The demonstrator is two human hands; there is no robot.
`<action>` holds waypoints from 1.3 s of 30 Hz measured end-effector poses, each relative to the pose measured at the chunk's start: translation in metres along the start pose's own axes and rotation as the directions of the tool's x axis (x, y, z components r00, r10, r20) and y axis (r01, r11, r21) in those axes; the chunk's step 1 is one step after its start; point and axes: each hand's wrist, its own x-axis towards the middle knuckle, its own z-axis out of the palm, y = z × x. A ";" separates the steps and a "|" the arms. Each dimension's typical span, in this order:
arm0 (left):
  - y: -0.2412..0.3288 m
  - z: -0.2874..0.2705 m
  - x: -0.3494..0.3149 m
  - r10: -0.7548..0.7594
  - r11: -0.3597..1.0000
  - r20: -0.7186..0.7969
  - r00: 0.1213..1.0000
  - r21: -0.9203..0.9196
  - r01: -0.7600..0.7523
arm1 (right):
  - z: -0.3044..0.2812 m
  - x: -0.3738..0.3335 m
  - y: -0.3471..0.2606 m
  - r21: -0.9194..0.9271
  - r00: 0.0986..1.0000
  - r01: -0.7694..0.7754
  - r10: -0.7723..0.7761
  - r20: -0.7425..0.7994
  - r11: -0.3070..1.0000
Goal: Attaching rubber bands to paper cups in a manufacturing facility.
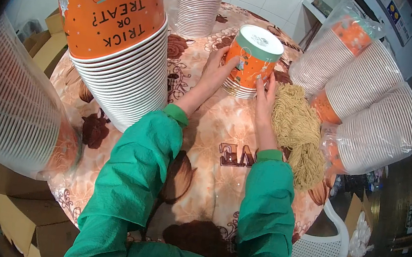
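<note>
A short nested stack of orange paper buckets (250, 61) with a green band stands upside down on the round table, white base up and several white rims at the bottom. My left hand (214, 74) grips its left side, the thumb lying across the printed wall. From the right, my right hand (266, 93) holds the lower wall with its fingertips. A loose bundle of tan string (295, 123) lies beside my right wrist. To the left of my hands rises a tall stack of the same buckets (121, 73), also upside down.
Plastic-wrapped bucket stacks lean at the right (367, 96), and another wrapped stack (20, 107) stands at the left edge. A further stack (199, 6) is at the back. Below the table are cardboard boxes (27, 225) and a white plastic chair (321, 253).
</note>
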 end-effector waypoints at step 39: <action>0.079 -0.029 -0.104 -0.209 0.911 0.219 0.953 0.399 0.108 | -0.011 -0.041 0.005 -0.108 0.993 -0.104 0.109 0.049 0.989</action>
